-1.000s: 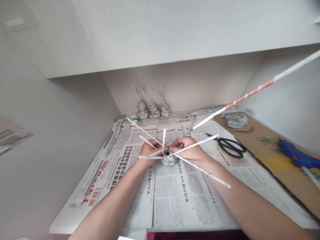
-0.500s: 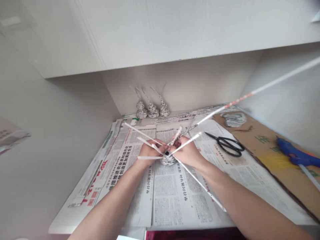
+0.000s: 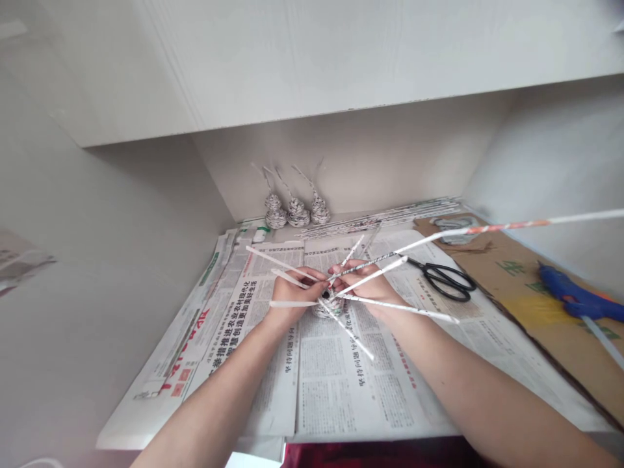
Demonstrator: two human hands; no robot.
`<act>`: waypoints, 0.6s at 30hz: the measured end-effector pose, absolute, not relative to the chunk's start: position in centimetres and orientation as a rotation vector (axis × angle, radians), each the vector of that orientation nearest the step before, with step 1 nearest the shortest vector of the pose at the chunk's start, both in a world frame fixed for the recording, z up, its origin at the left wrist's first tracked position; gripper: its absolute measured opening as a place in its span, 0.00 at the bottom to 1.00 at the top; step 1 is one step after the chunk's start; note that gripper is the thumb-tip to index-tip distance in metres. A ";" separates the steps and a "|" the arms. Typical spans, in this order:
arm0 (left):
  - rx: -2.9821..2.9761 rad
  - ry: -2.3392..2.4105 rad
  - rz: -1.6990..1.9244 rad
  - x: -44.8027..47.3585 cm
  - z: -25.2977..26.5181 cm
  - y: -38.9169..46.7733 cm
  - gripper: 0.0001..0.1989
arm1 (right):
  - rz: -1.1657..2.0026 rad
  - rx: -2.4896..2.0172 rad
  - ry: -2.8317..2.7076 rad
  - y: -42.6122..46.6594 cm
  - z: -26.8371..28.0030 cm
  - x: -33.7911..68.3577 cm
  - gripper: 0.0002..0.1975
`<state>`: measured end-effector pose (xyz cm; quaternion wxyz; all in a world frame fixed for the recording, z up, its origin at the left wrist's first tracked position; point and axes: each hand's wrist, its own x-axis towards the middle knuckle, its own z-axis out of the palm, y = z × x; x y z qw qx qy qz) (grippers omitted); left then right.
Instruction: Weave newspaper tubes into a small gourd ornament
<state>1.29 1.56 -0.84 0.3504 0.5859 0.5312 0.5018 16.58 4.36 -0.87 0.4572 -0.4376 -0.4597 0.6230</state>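
Note:
A small woven newspaper piece [image 3: 327,309] stands at the middle of the newspaper sheets, with a dark round hole at its top. Thin rolled-paper tubes fan out from it on all sides. My left hand [image 3: 294,294] is closed around its left side, thumb near the hole. On the right, my right hand [image 3: 364,283] has its fingers pinched at the base of a long paper tube [image 3: 436,235], which has an orange-red band and runs off past the right edge of the view. Fingertips of both hands are partly hidden behind tubes.
Three finished-looking woven gourd shapes [image 3: 297,213] stand at the back wall, beside a bundle of paper tubes [image 3: 380,218]. Black scissors [image 3: 447,281] lie right of my hands. A blue glue gun [image 3: 570,292] rests on cardboard [image 3: 517,286]. A cabinet overhangs the back.
The long tube has swung down from a steep slant to nearly level. A tube at lower right has swung upward, and another now points toward the front. My left hand stays in place.

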 end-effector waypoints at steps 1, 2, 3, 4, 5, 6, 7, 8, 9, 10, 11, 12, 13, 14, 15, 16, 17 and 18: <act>1.514 1.371 1.295 1.3 -0.9 1.6 0.05 | 1.568 -1.077 -1.102 4.3 -0.8 16.6 0.13; 1.509 1.364 1.289 1.2 -0.9 1.5 0.05 | 1.600 -1.072 -1.077 4.2 -0.7 16.7 0.12; 1.503 1.360 1.282 1.2 -1.0 1.5 0.04 | 1.625 -1.057 -1.067 4.1 -0.7 16.7 0.12; 1.499 1.360 1.278 1.2 -1.0 1.5 0.04 | 1.644 -1.027 -1.081 4.0 -0.6 16.8 0.12; 1.496 1.365 1.279 1.1 -1.1 1.5 0.04 | 1.663 -0.986 -1.101 3.9 -0.6 16.9 0.13; 1.495 1.373 1.289 1.1 -1.1 1.5 0.03 | 1.681 -0.951 -1.116 3.9 -0.5 17.0 0.15; 1.497 1.377 1.302 1.1 -1.2 1.6 0.03 | 1.696 -0.933 -1.126 3.8 -0.4 17.0 0.16; 1.502 1.372 1.308 1.1 -1.2 1.6 0.03 | 1.707 -0.935 -1.132 3.8 -0.3 17.0 0.17; 1.508 1.360 1.308 1.0 -1.2 1.5 0.03 | 1.706 -0.960 -1.132 3.8 -0.2 17.0 0.17; 1.513 1.343 1.303 1.0 -1.2 1.5 0.03 | 1.689 -1.004 -1.127 3.8 -0.2 16.9 0.15; 1.513 1.329 1.294 1.0 -1.1 1.6 0.03 | 1.662 -1.052 -1.121 3.8 -0.2 16.9 0.14; 1.509 1.318 1.281 1.0 -1.1 1.6 0.04 | 1.638 -1.085 -1.117 3.9 -0.2 16.8 0.12; 1.503 1.315 1.265 0.9 -1.0 1.6 0.04 | 1.627 -1.099 -1.115 3.9 -0.2 16.7 0.11; 1.495 1.320 1.249 0.8 -0.9 1.6 0.05 | 1.622 -1.099 -1.113 3.9 -0.3 16.7 0.10; 1.485 1.328 1.235 0.7 -0.9 1.7 0.06 | 1.625 -1.091 -1.119 3.9 -0.4 16.7 0.10; 1.476 1.334 1.222 0.5 -0.9 1.8 0.06 | 1.632 -1.075 -1.132 3.9 -0.5 16.7 0.10; 1.463 1.332 1.211 0.4 -0.9 1.9 0.07 | 1.640 -1.054 -1.144 3.9 -0.5 16.8 0.10; 1.442 1.320 1.198 0.2 -0.9 2.0 0.08 | 1.646 -1.033 -1.150 3.9 -0.6 16.8 0.10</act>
